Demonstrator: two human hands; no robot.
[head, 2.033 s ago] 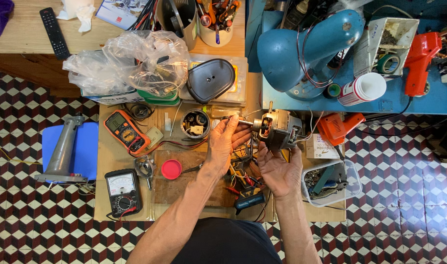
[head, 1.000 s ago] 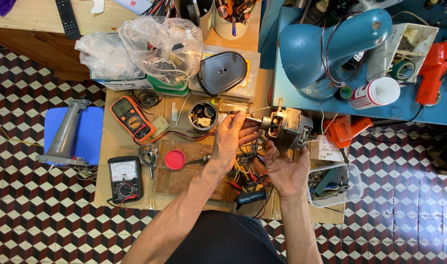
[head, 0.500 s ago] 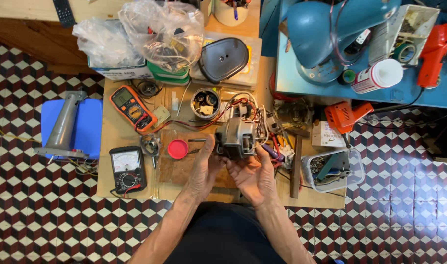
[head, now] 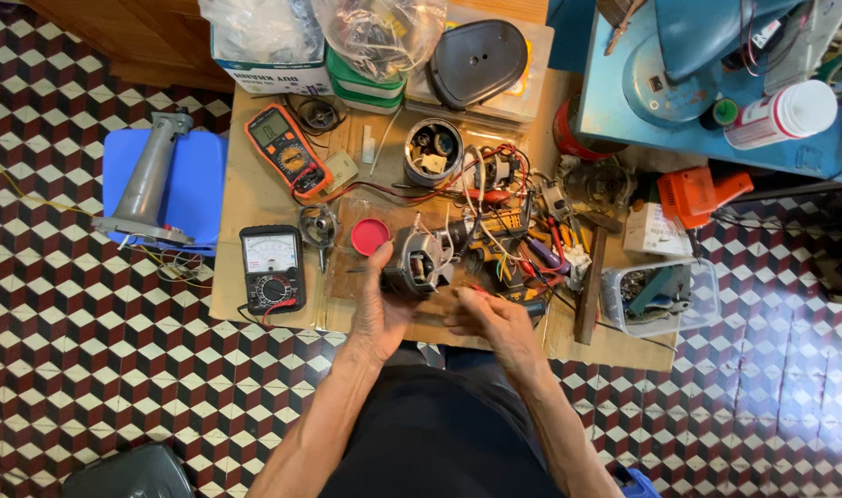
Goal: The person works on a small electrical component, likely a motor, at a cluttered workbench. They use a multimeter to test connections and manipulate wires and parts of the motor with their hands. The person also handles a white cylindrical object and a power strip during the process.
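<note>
1. Motor (head: 419,261) sits low over the bench (head: 255,198), near its front edge, beside a red lid (head: 369,236).
2. Left hand (head: 381,309) grips the motor's side.
3. Right hand (head: 491,321) is loosely curled, fingertips just beside the motor's wires (head: 518,267); nothing clearly held.

The left hand (head: 376,309) hides the motor's (head: 419,263) near side.

Head view: worn on the head, aimed straight down.
Nearness: bench (head: 255,198) seen from well above; floor (head: 80,369) included.
</note>
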